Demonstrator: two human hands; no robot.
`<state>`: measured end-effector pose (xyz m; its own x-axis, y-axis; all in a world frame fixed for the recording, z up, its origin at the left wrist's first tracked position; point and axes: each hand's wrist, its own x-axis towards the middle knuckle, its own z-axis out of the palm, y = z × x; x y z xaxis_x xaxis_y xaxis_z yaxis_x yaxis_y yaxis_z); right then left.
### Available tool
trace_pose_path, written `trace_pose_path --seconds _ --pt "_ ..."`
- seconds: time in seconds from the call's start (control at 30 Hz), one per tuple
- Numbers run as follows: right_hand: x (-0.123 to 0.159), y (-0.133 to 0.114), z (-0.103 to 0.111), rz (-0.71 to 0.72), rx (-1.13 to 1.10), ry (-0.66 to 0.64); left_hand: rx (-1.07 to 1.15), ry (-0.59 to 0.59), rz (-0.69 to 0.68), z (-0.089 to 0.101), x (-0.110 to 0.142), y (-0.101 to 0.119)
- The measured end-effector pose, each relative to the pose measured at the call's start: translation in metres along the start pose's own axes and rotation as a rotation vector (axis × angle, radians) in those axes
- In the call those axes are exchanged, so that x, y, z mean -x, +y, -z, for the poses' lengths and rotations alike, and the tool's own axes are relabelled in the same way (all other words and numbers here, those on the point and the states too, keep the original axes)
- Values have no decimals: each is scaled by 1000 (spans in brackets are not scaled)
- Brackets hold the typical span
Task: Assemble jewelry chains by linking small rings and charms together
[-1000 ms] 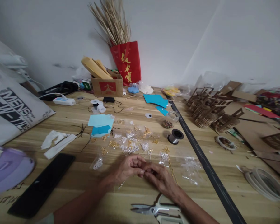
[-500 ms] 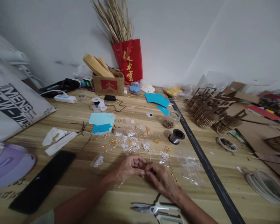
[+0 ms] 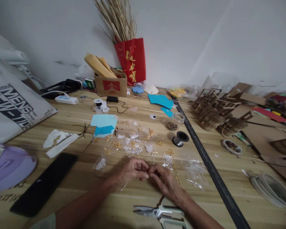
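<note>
My left hand [image 3: 134,171] and my right hand [image 3: 163,179] meet fingertip to fingertip low over the table, both pinched closed. A short end of thin silver chain [image 3: 124,186] shows below my left palm; the rest is hidden by the fingers. What my right fingertips pinch is too small to make out. Just beyond the hands lies a silver ring clasp [image 3: 153,154] with fine chain. Beside it are a small bag of silver rings [image 3: 167,160] and a gold chain [image 3: 175,171]. Scissors [image 3: 157,211] with pale handles lie near my right wrist.
Small bags of silver findings [image 3: 133,149] and gold findings [image 3: 116,144] spread beyond my hands. A wire spool [image 3: 180,139] and a bead jar [image 3: 173,126] stand to the right. At left lies a long black object [image 3: 45,184]. Little wooden baskets [image 3: 209,111] crowd the far right.
My fingertips have shifted slightly, and a small gap shows between the two hands. The things on the table stay where they were.
</note>
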<state>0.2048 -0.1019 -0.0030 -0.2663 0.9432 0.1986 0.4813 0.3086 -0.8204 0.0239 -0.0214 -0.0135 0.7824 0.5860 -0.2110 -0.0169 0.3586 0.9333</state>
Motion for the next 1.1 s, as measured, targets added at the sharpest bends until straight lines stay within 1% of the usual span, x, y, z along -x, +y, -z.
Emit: trace_pose_path --seconds 0.23,0.33,0.43,0.53,0.63,0.7,0.87,1.0,1.1 --pt "0 -1 2 47 53 -24 -70 30 -22 -2 2 -2" --pt "0 1 4 14 50 -52 -91 8 -30 0 3 -2" --pt "0 1 7 -65 -47 -69 -117 -6 -36 2 3 -1" --pt "-1 1 14 -153 -209 -29 -130 16 -47 3 2 0" --pt "-3 -1 26 -224 -354 6 -82 54 -56 5 2 3" --pt "-4 -1 34 -246 -410 14 -43 68 -64 7 3 5" --pt "-4 3 46 -278 -508 -24 -15 95 -66 10 4 6" --pt "-4 7 52 -246 -510 -38 -4 93 -76 11 3 5" --pt "-3 10 56 -257 -497 -90 -9 90 -69 11 3 5"
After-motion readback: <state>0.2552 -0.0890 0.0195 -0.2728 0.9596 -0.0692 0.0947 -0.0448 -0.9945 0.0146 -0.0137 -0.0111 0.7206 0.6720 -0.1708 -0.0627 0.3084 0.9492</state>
